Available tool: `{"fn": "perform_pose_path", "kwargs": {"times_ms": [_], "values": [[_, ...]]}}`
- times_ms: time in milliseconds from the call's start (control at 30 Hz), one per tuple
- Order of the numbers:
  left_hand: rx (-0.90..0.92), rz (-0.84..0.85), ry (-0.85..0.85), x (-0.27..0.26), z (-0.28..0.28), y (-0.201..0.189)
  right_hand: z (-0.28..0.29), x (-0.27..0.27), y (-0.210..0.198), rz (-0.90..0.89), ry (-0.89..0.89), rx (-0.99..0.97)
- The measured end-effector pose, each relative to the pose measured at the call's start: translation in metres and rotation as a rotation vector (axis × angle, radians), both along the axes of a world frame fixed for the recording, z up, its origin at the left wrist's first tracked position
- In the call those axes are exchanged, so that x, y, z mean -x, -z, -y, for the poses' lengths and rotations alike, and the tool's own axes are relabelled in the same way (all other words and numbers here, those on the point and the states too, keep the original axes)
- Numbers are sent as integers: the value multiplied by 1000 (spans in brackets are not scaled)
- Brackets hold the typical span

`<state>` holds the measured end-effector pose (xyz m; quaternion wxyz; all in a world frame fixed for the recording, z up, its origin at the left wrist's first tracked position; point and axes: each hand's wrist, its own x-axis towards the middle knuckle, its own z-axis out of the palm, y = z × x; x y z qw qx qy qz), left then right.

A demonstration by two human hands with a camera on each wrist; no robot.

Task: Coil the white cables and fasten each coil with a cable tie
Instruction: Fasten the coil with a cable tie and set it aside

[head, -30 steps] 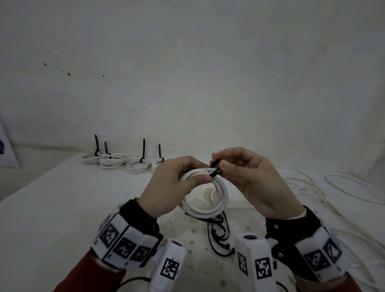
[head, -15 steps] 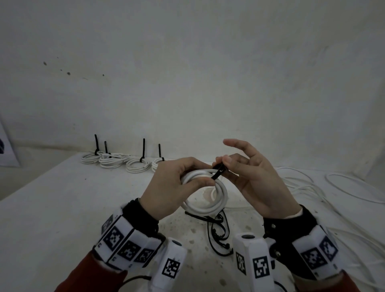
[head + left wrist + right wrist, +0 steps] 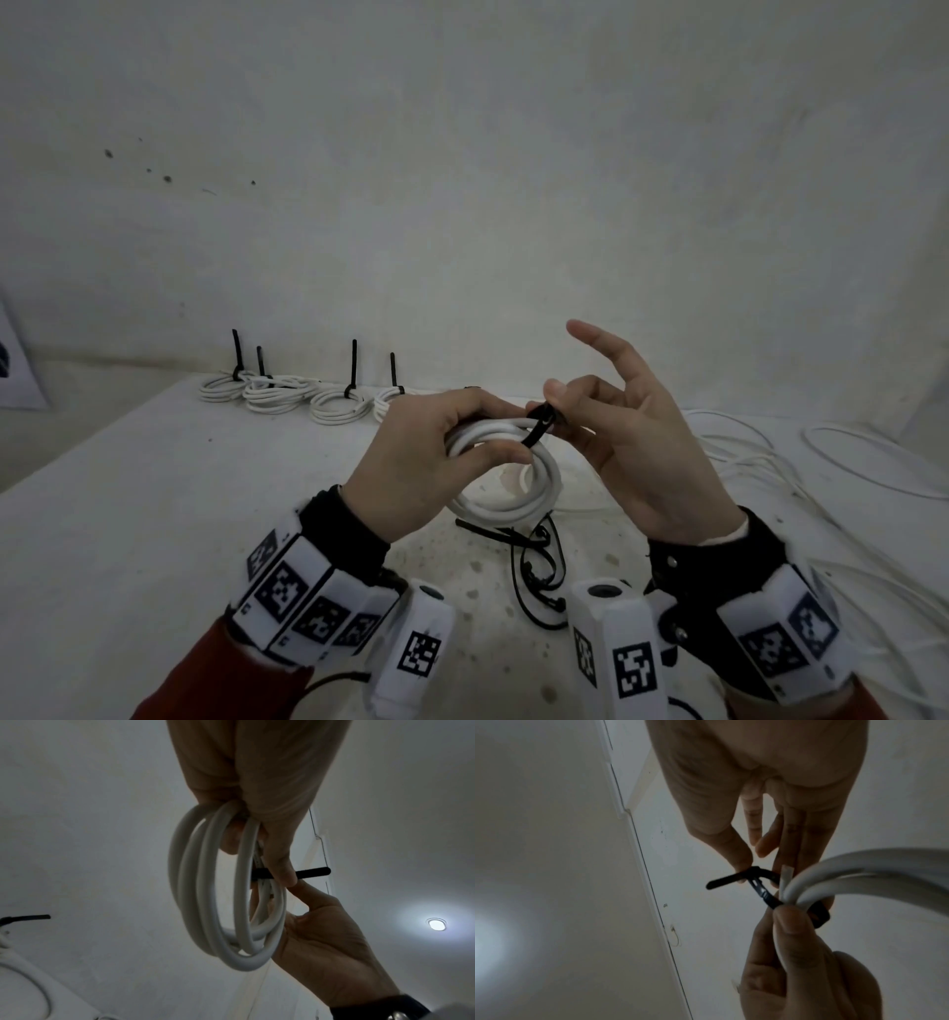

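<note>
My left hand (image 3: 436, 452) grips a white cable coil (image 3: 513, 493) at its top, holding it above the table. A black cable tie (image 3: 539, 426) is looped round the coil's top strands. My right hand (image 3: 590, 411) pinches the tie near its head between thumb and a finger, with the other fingers spread upward. From the left wrist the coil (image 3: 226, 892) hangs from my fingers with the tie's tail (image 3: 313, 872) sticking out sideways. From the right wrist the tie (image 3: 757, 882) bends between my fingertips beside the coil (image 3: 859, 874).
Several tied white coils (image 3: 308, 395) with upright black tie tails lie at the back left of the white table (image 3: 128, 514). Loose black cable ties (image 3: 534, 560) lie under my hands. Loose white cables (image 3: 796, 462) sprawl on the right.
My right hand's outer fingers have lifted and spread out while the thumb and a finger keep hold of the tie. The left hand and the coil have stayed almost in place.
</note>
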<state>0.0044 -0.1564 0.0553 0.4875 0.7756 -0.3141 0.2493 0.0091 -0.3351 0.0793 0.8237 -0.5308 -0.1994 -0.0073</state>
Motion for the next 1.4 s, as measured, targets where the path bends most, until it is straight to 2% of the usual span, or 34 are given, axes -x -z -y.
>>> {"fn": "perform_pose_path", "kwargs": {"times_ms": [233, 300, 367, 433, 500, 600, 667, 833, 1100, 1400], "values": [[-127, 151, -68, 0, 1, 2, -1, -7, 5, -95, 23, 5], [-175, 201, -117, -2, -3, -1, -2, -8, 6, -116, 59, 114], [-205, 233, -154, -4, -8, -3, -4, -6, 6, -135, 111, 320], [-235, 249, -170, -6, -12, -3, -7, -3, 5, -169, 88, 449], [-256, 269, -178, -8, -13, -1, -9, 0, 4, -211, 13, 442], [-285, 289, -198, -11, -14, 1, -8, 2, 3, -258, -68, 330], [-263, 257, -195, -12, -16, 1, -8, 1, 3, -260, -75, 282], [-42, 102, -187, -13, -15, 0, -12, 4, 3, -235, -46, 254], [87, -9, -127, -9, -13, -2, -8, 9, 0, -153, -80, 312], [48, 35, -162, -9, -15, -4, -8, 11, 2, -24, -49, 456]]}}
